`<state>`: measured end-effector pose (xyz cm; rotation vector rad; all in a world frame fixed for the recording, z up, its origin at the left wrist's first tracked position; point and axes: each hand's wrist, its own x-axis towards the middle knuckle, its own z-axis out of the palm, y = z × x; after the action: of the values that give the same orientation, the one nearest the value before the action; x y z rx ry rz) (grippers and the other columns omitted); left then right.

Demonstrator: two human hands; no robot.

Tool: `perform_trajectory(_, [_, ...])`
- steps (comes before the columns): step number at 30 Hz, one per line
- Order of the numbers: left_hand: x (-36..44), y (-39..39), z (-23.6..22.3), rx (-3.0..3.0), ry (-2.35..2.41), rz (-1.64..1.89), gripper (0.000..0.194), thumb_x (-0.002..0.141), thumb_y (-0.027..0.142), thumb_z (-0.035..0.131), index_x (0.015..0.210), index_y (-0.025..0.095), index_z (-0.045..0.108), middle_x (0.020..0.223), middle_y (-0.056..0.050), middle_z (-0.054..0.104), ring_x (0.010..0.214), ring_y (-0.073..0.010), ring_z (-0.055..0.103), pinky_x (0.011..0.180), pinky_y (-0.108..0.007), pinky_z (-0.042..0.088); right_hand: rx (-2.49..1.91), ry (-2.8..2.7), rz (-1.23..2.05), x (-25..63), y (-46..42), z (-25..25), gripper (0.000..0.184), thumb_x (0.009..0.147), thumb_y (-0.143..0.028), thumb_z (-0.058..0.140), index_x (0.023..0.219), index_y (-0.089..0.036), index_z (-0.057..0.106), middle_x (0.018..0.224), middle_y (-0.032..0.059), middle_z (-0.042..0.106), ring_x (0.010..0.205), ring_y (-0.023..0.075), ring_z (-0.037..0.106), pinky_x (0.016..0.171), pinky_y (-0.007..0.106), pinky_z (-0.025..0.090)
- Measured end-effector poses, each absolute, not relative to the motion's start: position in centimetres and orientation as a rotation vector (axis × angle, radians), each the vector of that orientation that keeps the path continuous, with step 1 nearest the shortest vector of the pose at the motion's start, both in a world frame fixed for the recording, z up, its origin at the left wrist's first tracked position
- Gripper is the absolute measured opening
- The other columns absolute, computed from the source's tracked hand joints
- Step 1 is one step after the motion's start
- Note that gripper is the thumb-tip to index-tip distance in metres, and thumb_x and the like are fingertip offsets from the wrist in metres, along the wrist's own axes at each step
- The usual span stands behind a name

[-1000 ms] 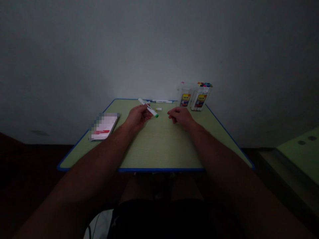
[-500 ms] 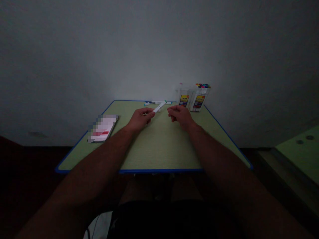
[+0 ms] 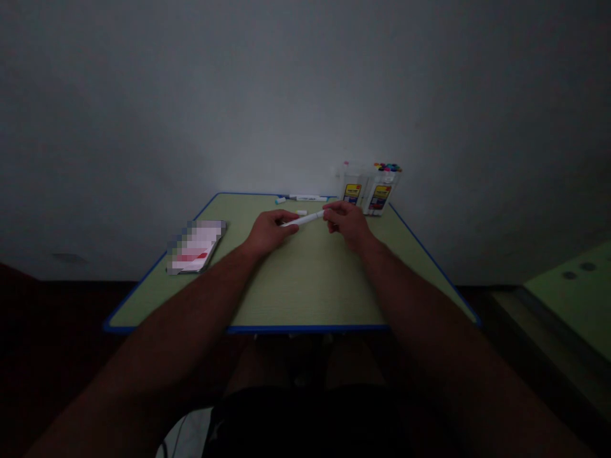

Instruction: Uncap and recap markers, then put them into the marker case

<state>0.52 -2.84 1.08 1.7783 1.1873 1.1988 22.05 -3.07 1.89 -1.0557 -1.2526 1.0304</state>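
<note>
A white marker (image 3: 307, 219) is held between my two hands above the middle of the table. My left hand (image 3: 270, 230) pinches its left end between thumb and fingers. The fingers of my right hand (image 3: 347, 222) are closed around its right end, so the coloured tip there is hidden. Just behind the marker, a small white cap (image 3: 301, 213) lies on the tabletop. Farther back, another white marker (image 3: 309, 198) rests near the rear edge, with a blue-ended cap (image 3: 280, 200) to its left.
Two clear marker cases (image 3: 379, 194) stand at the back right; the right one holds several coloured markers. A phone (image 3: 196, 247) lies on the left of the blue-edged table (image 3: 305, 299). The wall (image 3: 286, 95) rises directly behind.
My right hand has taken hold of the marker's right end, where it was apart before. The marker has tipped down to lie flatter between the hands.
</note>
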Motion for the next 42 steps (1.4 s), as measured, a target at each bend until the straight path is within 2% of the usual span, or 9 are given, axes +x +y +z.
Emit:
perform_trajectory(7, [0.2, -2.6, 1.2, 1.800, 1.288, 1.252, 0.023, 0.070, 0.028, 0.072, 0.090, 0.019, 0.078, 0.080, -0.004, 0.073, 0.068, -0.0166, 0.059, 0.069, -0.031, 0.045, -1.108, -1.139, 0.994, 22.9, -2.6, 2.0, 0.015, 0.072, -0.021, 0.071, 0.086, -0.018, 0.066, 0.067, -0.0036, 0.063, 0.051, 0.0075, 0.053, 0.045, 0.020, 0.046])
perform_trajectory(14, [0.1, -2.0, 0.8, 1.830, 1.271, 1.296, 0.026, 0.064, 0.023, 0.075, 0.089, 0.019, 0.077, 0.078, -0.001, 0.070, 0.065, -0.0148, 0.053, 0.067, -0.030, 0.042, -1.076, -1.071, 1.050, 23.3, -2.4, 1.9, 0.019, 0.071, -0.027, 0.076, 0.083, -0.016, 0.065, 0.072, -0.0016, 0.066, 0.055, 0.0077, 0.056, 0.050, 0.021, 0.049])
perform_trajectory(22, [0.2, -1.4, 0.2, 1.804, 1.187, 1.321, 0.026, 0.064, 0.022, 0.075, 0.089, 0.020, 0.075, 0.087, -0.004, 0.073, 0.078, -0.0186, 0.063, 0.076, -0.032, 0.046, -1.064, -1.019, 1.080, 23.1, -3.1, 2.5, 0.021, 0.071, -0.025, 0.078, 0.085, -0.016, 0.065, 0.073, -0.0014, 0.066, 0.057, 0.0083, 0.059, 0.051, 0.021, 0.051])
perform_trajectory(30, [0.2, -1.9, 0.4, 1.965, 1.290, 1.190, 0.032, 0.067, 0.028, 0.074, 0.098, 0.020, 0.073, 0.084, -0.004, 0.072, 0.076, -0.0195, 0.064, 0.074, -0.032, 0.049, -1.026, -0.985, 0.966, 23.4, -2.9, 5.1, 0.015, 0.074, -0.021, 0.074, 0.085, -0.017, 0.064, 0.070, -0.0023, 0.066, 0.057, 0.0089, 0.062, 0.051, 0.020, 0.052])
perform_trajectory(32, [0.2, -1.9, 0.2, 2.062, 1.327, 1.103, 0.037, 0.068, 0.029, 0.074, 0.104, 0.021, 0.073, 0.091, -0.006, 0.073, 0.080, -0.0216, 0.066, 0.076, -0.033, 0.050, -1.026, -0.961, 0.899, 23.9, -2.5, 6.6, 0.013, 0.077, -0.022, 0.073, 0.083, -0.017, 0.062, 0.068, -0.0021, 0.065, 0.056, 0.0093, 0.062, 0.051, 0.021, 0.054])
perform_trajectory(36, [0.1, -1.6, -0.4, 2.329, 1.374, 0.907, 0.042, 0.075, 0.038, 0.070, 0.113, 0.022, 0.073, 0.117, -0.012, 0.072, 0.108, -0.0289, 0.065, 0.097, -0.040, 0.047, -1.040, -0.898, 0.740, 25.5, -1.5, 9.9, 0.013, 0.080, -0.020, 0.071, 0.083, -0.018, 0.059, 0.066, -0.0026, 0.063, 0.057, 0.0085, 0.063, 0.050, 0.017, 0.055])
perform_trajectory(38, [0.1, -1.5, -0.5, 2.429, 1.397, 0.781, 0.045, 0.078, 0.042, 0.066, 0.118, 0.022, 0.071, 0.124, -0.010, 0.069, 0.117, -0.0284, 0.062, 0.104, -0.039, 0.043, -1.038, -0.885, 0.652, 26.4, -0.8, 11.6, 0.012, 0.081, -0.019, 0.069, 0.084, -0.019, 0.058, 0.065, -0.0040, 0.062, 0.057, 0.0081, 0.063, 0.050, 0.017, 0.055])
perform_trajectory(42, [0.1, -1.5, -0.4, 2.523, 1.430, 0.589, 0.048, 0.082, 0.046, 0.060, 0.123, 0.022, 0.069, 0.128, -0.006, 0.069, 0.121, -0.0243, 0.061, 0.107, -0.034, 0.042, -1.028, -0.911, 0.507, 28.2, 0.9, 14.6, 0.012, 0.081, -0.018, 0.067, 0.085, -0.019, 0.056, 0.067, -0.0053, 0.059, 0.056, 0.0079, 0.063, 0.046, 0.016, 0.054])
